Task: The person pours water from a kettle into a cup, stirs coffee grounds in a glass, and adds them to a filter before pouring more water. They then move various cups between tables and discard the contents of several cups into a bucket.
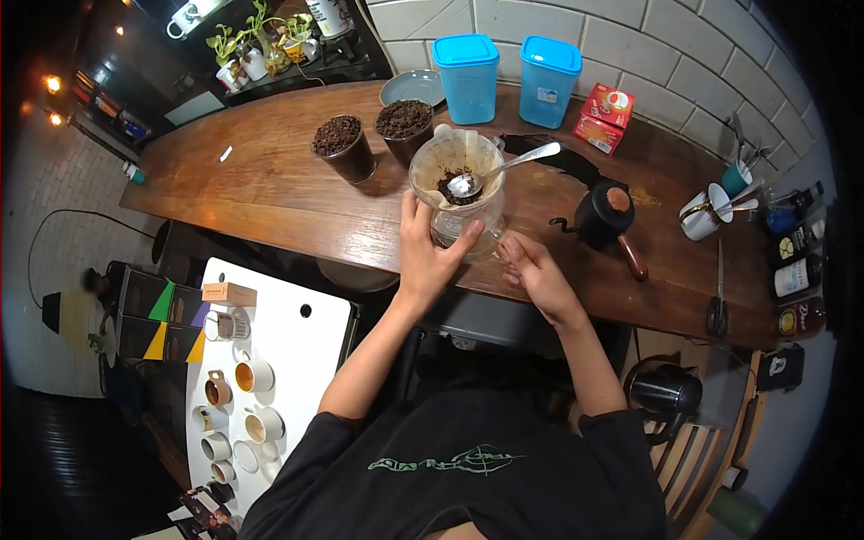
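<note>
A clear glass coffee server (463, 227) with a paper filter (427, 171) in its top stands at the front edge of the wooden counter. Dark wet grounds lie in the filter, and a metal spoon (531, 157) rests in it with its handle pointing up to the right. My left hand (432, 250) is wrapped round the left side of the glass. On the right, my right hand (535, 274) pinches the server's handle. Behind them are two glasses of dark grounds, one at the left (349, 155) and one nearer the filter (405, 130).
Right of the server is a black kettle (601, 216) with a wooden handle. Two blue-lidded containers (468, 85) and a red box (605, 117) line the wall. Scissors (717, 310) and a cup of utensils (700, 219) are farther right. Several cups occupy the white table (306, 337).
</note>
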A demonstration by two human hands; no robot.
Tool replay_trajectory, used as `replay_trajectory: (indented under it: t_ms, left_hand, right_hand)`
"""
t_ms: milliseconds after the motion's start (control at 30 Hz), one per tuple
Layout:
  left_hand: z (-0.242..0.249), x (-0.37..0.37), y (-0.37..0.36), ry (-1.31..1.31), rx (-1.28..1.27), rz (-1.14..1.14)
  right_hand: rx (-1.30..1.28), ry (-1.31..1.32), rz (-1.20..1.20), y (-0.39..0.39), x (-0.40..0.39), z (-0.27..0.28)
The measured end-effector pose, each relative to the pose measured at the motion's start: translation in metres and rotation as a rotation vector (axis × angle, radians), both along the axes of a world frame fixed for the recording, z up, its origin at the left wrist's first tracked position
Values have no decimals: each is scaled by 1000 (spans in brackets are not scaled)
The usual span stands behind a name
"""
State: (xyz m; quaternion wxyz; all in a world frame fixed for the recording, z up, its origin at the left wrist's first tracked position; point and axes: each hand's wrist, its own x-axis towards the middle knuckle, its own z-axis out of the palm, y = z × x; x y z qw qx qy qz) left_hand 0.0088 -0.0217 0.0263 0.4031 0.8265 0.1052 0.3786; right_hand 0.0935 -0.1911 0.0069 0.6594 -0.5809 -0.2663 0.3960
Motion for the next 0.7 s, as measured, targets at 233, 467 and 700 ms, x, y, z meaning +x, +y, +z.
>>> replay_trajectory:
  t_ms: [233, 467, 700]
  left_hand:
    - [-15, 9, 12, -109, 59, 23]
    - [-36, 11, 25, -213, -104, -18]
    - [-34, 8, 20, -131, 31, -12]
  right_hand:
    - [47, -58, -92, 9, 1, 6]
    - [-226, -666, -525, -18, -29, 47]
    - [-390, -1025, -721, -85, -23, 115]
